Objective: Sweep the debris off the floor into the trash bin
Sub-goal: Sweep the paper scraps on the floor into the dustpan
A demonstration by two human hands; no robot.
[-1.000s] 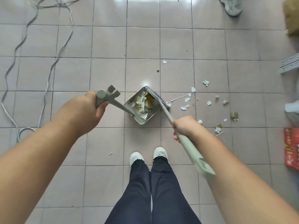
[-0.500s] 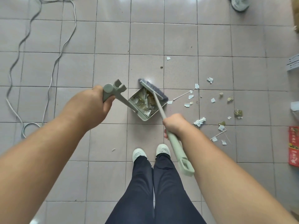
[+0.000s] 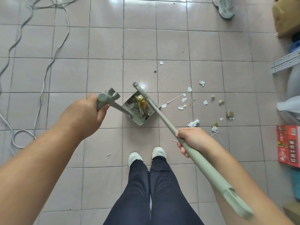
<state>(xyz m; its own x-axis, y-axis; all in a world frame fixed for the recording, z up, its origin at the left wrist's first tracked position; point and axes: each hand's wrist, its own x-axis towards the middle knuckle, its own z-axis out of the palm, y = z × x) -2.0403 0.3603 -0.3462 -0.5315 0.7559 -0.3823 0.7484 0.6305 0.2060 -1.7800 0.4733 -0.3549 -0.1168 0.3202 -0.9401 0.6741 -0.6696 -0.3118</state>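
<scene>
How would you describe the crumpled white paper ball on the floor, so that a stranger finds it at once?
Start at the green dustpan in the middle of the tiled floor and look to its right, just above the right hand holding the broom handle. There lies the crumpled white paper ball. It is a puffy wad, while the scraps around it are small and mostly flat.

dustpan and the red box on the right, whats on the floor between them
In the head view, scattered debris lies between the dustpan and the red box: torn paper scraps, a crumpled wad, thin sticks, greenish bits.
</scene>
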